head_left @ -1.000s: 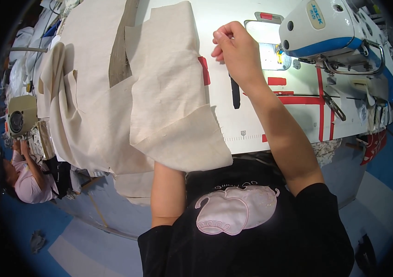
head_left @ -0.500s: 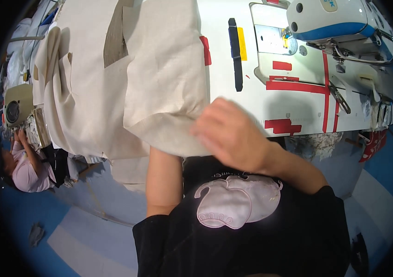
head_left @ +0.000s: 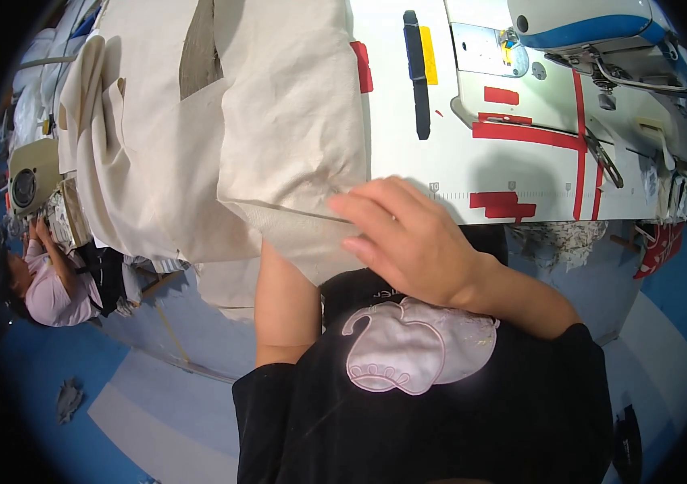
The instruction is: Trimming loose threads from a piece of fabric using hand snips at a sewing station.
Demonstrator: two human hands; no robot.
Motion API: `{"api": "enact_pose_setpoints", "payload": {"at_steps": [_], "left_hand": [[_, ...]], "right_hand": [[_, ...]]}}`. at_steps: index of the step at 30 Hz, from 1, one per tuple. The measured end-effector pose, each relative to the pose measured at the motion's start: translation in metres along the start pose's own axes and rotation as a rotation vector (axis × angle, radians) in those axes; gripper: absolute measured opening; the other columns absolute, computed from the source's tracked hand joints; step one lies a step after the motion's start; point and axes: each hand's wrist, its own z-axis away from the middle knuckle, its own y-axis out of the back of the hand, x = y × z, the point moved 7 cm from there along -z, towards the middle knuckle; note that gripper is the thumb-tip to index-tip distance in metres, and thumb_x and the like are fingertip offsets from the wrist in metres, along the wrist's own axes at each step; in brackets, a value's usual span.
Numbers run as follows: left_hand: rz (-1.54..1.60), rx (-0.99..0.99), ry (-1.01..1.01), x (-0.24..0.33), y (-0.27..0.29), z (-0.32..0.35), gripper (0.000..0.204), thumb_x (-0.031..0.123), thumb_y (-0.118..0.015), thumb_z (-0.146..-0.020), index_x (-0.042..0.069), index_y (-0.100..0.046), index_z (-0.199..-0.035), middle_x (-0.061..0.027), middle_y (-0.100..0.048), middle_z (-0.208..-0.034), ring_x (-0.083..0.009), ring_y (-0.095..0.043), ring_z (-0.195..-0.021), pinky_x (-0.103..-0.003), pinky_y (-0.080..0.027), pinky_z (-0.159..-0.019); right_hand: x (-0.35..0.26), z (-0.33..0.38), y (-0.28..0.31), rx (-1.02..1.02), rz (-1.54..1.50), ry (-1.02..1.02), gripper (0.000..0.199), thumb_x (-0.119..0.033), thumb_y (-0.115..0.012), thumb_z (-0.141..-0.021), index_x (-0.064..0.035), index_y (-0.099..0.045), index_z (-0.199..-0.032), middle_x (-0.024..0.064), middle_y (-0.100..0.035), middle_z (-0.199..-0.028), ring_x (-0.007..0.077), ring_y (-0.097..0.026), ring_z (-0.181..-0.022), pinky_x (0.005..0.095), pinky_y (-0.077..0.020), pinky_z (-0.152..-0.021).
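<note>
A large beige cloth (head_left: 291,121) lies over the left part of the white sewing table, its near edge folded and hanging over the front. My right hand (head_left: 416,242) is at the cloth's near right corner. Its thumb and forefinger are apart, with the fingertips touching the fold. My left forearm (head_left: 289,302) goes up beneath the hanging cloth, which hides my left hand (head_left: 289,302) and its fingers.
A white and blue sewing machine (head_left: 593,32) stands at the far right. Red tape (head_left: 529,137) and a black strip (head_left: 417,77) mark the white tabletop (head_left: 408,161). Thread snips (head_left: 604,159) lie near the machine. At the far left, another person (head_left: 57,282) sits by other equipment.
My right hand has turned and its thumb and forefinger have spread at the cloth's corner. The cloth's near fold has shifted and hangs lower. The whole view has moved slightly.
</note>
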Motion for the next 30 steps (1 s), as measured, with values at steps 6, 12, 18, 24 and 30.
{"api": "enact_pose_setpoints", "payload": {"at_steps": [6, 12, 18, 24, 30], "left_hand": [[-0.053, -0.009, -0.025, 0.002, 0.004, 0.001, 0.034, 0.017, -0.055, -0.097, -0.003, -0.06, -0.123, -0.0162, -0.061, -0.123, -0.029, -0.058, -0.104, -0.036, -0.05, -0.092], [-0.097, -0.011, -0.044, 0.001, 0.008, 0.005, 0.034, 0.017, -0.056, -0.097, -0.003, -0.061, -0.123, -0.016, -0.061, -0.123, -0.0293, -0.059, -0.103, -0.036, -0.05, -0.092], [-0.127, -0.031, -0.065, -0.001, 0.005, 0.004, 0.033, 0.017, -0.056, -0.096, -0.002, -0.061, -0.123, -0.0158, -0.061, -0.123, -0.0295, -0.059, -0.102, -0.036, -0.05, -0.091], [-0.165, -0.037, -0.091, -0.002, 0.003, 0.002, 0.033, 0.017, -0.057, -0.096, -0.001, -0.062, -0.123, -0.0157, -0.062, -0.123, -0.0298, -0.059, -0.101, -0.036, -0.05, -0.09], [-0.207, -0.037, -0.116, -0.003, 0.005, 0.001, 0.033, 0.017, -0.057, -0.095, -0.001, -0.062, -0.123, -0.0155, -0.062, -0.122, -0.0301, -0.059, -0.1, -0.036, -0.05, -0.089]], "right_hand": [[-0.039, 0.016, -0.052, -0.47, -0.47, 0.255, 0.034, -0.002, -0.062, -0.084, -0.0013, -0.058, -0.118, 0.0146, -0.06, -0.114, 0.0294, -0.063, -0.1, 0.0373, -0.0539, -0.083], [-0.017, 0.009, -0.02, 0.054, -0.111, 0.189, 0.024, -0.005, -0.06, -0.079, -0.0006, -0.06, -0.103, 0.0112, -0.057, -0.096, 0.028, -0.061, -0.09, 0.0361, -0.0532, -0.073], [0.02, -0.008, -0.017, 0.155, 0.207, 0.083, 0.027, 0.002, -0.072, -0.073, -0.0045, -0.064, -0.099, 0.0095, -0.054, -0.094, 0.0271, -0.056, -0.084, 0.0357, -0.0454, -0.073], [0.027, -0.015, -0.025, 0.225, 0.215, 0.085, 0.013, -0.002, -0.066, -0.075, -0.0047, -0.059, -0.085, 0.0077, -0.051, -0.089, 0.0253, -0.053, -0.084, 0.0365, -0.0422, -0.074], [0.04, -0.009, -0.006, 0.38, -0.027, -0.078, 0.016, 0.002, -0.068, -0.073, -0.005, -0.06, -0.086, 0.0091, -0.051, -0.091, 0.0277, -0.056, -0.081, 0.0369, -0.0463, -0.071]]}}
